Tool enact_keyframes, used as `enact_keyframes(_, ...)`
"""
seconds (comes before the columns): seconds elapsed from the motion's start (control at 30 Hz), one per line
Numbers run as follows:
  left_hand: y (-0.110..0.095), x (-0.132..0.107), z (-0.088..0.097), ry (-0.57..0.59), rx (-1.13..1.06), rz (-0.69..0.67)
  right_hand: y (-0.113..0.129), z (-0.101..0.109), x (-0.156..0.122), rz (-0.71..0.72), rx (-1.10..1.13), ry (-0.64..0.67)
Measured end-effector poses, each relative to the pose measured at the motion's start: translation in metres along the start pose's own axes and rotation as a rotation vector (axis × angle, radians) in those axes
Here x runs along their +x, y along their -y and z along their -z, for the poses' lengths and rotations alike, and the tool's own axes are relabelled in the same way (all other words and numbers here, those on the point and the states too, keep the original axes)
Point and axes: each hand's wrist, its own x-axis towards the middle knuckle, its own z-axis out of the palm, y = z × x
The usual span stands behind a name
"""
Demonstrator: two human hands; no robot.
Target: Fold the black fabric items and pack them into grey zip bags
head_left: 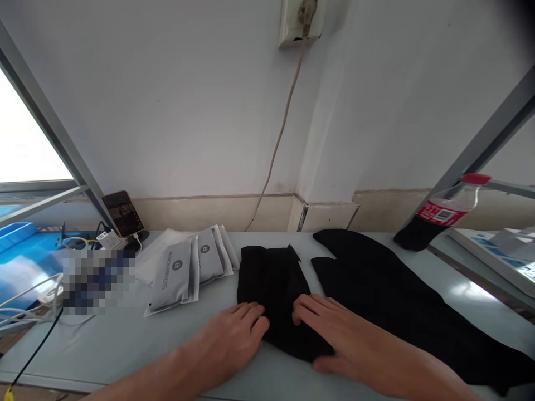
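A folded black cloth (271,278) lies on the grey table (125,345) in front of me. My left hand (234,334) rests flat at its near left edge, fingers stretched out and touching the fabric. My right hand (338,340) lies flat on the cloth's near right part, fingers extended and pressing it down. Neither hand grips anything. A larger black cloth (397,301) is spread out to the right, running toward the table's near right corner.
Several grey zip pouches (184,267) lie fanned out at left. A phone (123,213) leans on the wall beside a white charger (109,239) and cables. A cola bottle (443,214) leans at right. A cord (284,122) hangs from a wall socket (301,19).
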Motion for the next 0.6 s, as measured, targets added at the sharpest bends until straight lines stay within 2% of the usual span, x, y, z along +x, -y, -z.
enact_keyframes(0.07, 0.002, 0.005, 0.011, 0.061, -0.055, 0.034, -0.004, -0.006, -0.004, -0.009, -0.026, -0.071)
enact_keyframes(0.13, 0.013, 0.016, 0.027, 0.105, -0.245, 0.191, -0.012, 0.000, -0.001, -0.061, 0.061, -0.082)
enact_keyframes(0.17, 0.021, 0.023, 0.035, 0.083, -0.351, 0.292, -0.018, 0.008, 0.003, -0.094, 0.139, -0.080)
enact_keyframes(0.23, 0.044, 0.042, 0.046, 0.015, -0.582, 0.387, -0.030, 0.025, 0.016, -0.147, 0.295, -0.121)
enact_keyframes(0.3, 0.071, 0.064, 0.048, 0.012, -0.718, 0.486, -0.044, 0.040, 0.033, -0.235, 0.397, -0.185)
enact_keyframes(0.4, 0.100, 0.089, 0.042, -0.048, -0.645, 0.603, -0.066, 0.047, 0.058, -0.318, 0.374, -0.282)
enact_keyframes(0.5, 0.100, 0.095, 0.034, -0.142, -0.556, 0.621, -0.082, 0.040, 0.075, -0.279, 0.304, -0.362)
enact_keyframes(0.6, 0.079, 0.080, 0.030, -0.062, -0.592, 0.571, -0.087, 0.033, 0.083, -0.218, 0.289, -0.414)
